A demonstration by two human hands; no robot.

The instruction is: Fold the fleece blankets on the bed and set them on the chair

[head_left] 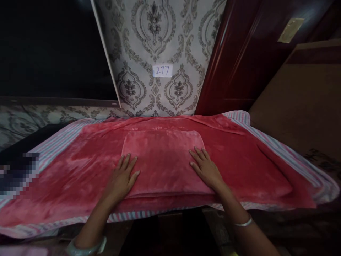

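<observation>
Television (pixel 50 53): its dark screen is taking up the left side, a pale frame edge slanting down.
Wallpaper (pixel 152 46): grey medallions and leafy scrolls are covering the pale wall ahead of me.
Paper slip (pixel 162 70): it is sticking to the wallpaper, showing a handwritten 277.
Dark red woodwork (pixel 239 60): it is gleaming to the right, bearing a pale yellowish plate (pixel 291 30).
Brown cardboard (pixel 306 99): it is standing farthest right, dark marks showing low down.
</observation>
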